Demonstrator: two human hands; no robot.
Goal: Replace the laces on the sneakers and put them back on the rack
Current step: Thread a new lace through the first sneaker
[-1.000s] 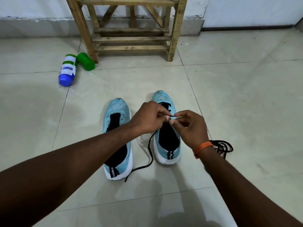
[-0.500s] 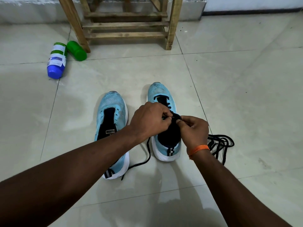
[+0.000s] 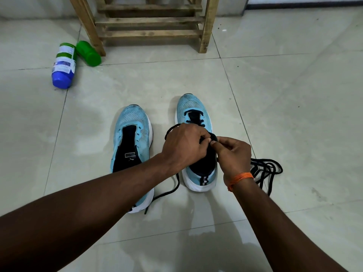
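Two light-blue sneakers stand side by side on the tiled floor, toes pointing away from me. The left sneaker (image 3: 131, 130) has no lace in its eyelets. The right sneaker (image 3: 193, 112) carries a black lace (image 3: 172, 190) through its front eyelets, and one end trails on the floor between the shoes. My left hand (image 3: 184, 146) and my right hand (image 3: 232, 156) meet over the right sneaker's tongue, both pinching the black lace. A second black lace (image 3: 265, 169) lies bunched on the floor just right of my right wrist.
A wooden shoe rack (image 3: 151, 26) stands on the floor behind the sneakers, against the wall. A white bottle with a blue cap (image 3: 63, 65) and a green bottle (image 3: 88, 53) lie on the floor to the left of the rack's leg.
Both hands have dropped closer to the right sneaker's tongue while staying pinched on the lace. A loop of lace now sticks out behind my left hand. The view has tilted down.
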